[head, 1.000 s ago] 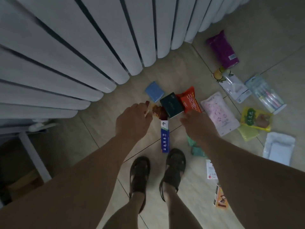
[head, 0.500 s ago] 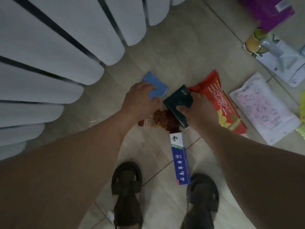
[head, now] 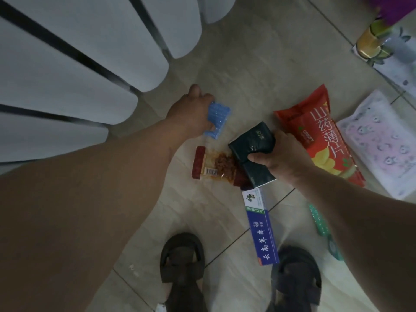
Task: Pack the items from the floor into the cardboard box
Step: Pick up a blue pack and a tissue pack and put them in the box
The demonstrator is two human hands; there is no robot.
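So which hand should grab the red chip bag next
Neither is free: the left hand holds the blue pack, the right hand the dark pack. Once emptied, probably the right; it sits beside the chip bag.

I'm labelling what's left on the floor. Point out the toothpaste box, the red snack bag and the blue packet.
toothpaste box (head: 262, 230): head view, middle of its blue face.
red snack bag (head: 319, 134): head view, printed front.
blue packet (head: 217, 118): head view, exposed face beside the left hand.

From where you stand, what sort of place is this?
Probably a room in a home: a tiled floor, a white ribbed radiator-like fixture along one side, and household goods such as a toothpaste box and a red snack bag.
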